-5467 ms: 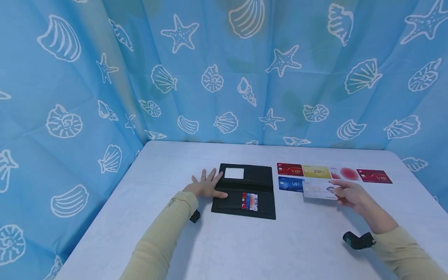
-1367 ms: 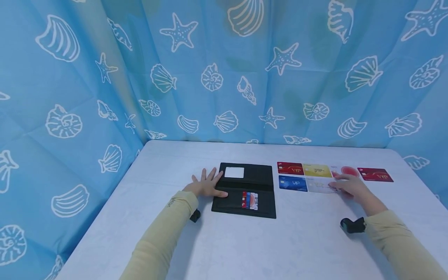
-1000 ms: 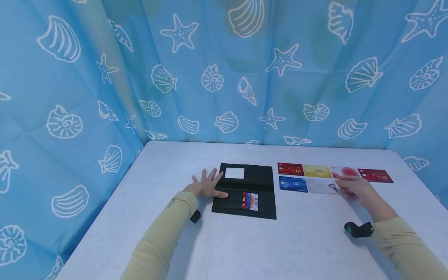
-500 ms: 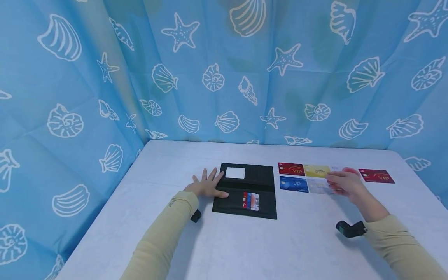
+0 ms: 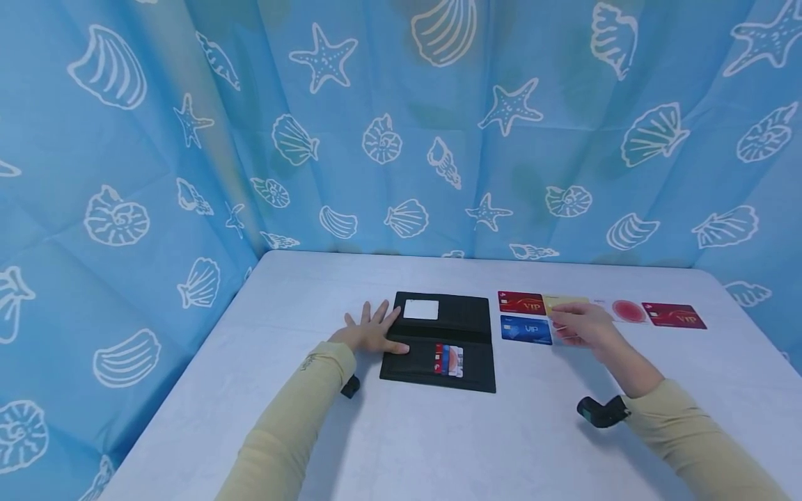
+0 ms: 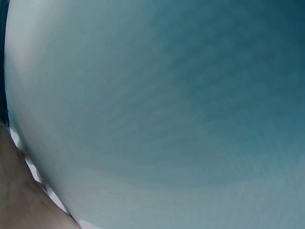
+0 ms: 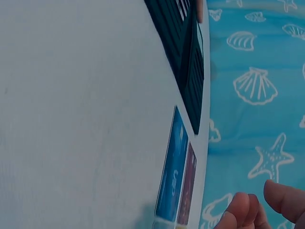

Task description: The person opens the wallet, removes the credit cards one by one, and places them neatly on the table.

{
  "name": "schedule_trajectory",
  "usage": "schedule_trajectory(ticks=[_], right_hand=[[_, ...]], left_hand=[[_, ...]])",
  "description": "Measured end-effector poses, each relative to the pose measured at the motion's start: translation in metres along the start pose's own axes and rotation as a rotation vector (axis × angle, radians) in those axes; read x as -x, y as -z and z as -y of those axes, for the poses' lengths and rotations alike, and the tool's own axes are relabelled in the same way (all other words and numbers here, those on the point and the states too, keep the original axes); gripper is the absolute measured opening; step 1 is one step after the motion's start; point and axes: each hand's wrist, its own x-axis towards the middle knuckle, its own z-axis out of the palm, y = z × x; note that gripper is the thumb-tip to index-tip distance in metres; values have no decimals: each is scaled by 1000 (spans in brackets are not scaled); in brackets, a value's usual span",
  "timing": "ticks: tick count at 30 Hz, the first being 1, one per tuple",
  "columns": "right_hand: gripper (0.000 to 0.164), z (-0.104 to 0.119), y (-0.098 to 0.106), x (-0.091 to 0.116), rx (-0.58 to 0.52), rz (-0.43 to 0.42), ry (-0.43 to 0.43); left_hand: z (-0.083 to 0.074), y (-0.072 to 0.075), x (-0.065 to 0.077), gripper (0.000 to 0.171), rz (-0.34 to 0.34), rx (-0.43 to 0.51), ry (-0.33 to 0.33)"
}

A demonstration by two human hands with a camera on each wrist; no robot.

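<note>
A black wallet [image 5: 479, 362] lies spread flat on the table, with several cards [image 5: 446, 360] showing in its lower half. My left hand [image 5: 370, 336] rests with spread fingers on the wallet's left edge, thumb on the lower half. My right hand [image 5: 583, 325] hovers over the row of cards, mostly covering a white card and part of a gold card [image 5: 557, 300]. Its thumb and fingertips stand apart with nothing between them in the right wrist view. Close to these fingertips lies a blue VIP card [image 5: 526, 330], below a red VIP card [image 5: 521, 303].
Right of the hand are a white card with a pink circle [image 5: 628, 311] and another red VIP card [image 5: 674, 316]. A white tablecloth [image 5: 438, 445] covers the table; a blue shell-print curtain [image 5: 401, 174] hangs behind it. Pale cloth fills the left wrist view.
My right hand has set the white card down beside the blue card, let go of it and moved left towards the blue card. The left hand has stayed on the wallet.
</note>
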Motion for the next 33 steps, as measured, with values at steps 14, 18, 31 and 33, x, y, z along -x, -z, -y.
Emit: schedule_trajectory(ticks=[14,18,31,33], right_hand=[[47,13,-52,-1,-3,34,41],[44,16,-66,1,-8,65,35],[37,24,-95,6,-5,159,33],[36,26,-97,8,-5,180,34]], left_hand=[[1,1,2,93,-4,-7,-3],[0,1,2,93,-4,-8,-4],[0,3,4,92,0,-1,-13],[0,3,4,92,-1,-5,-14]])
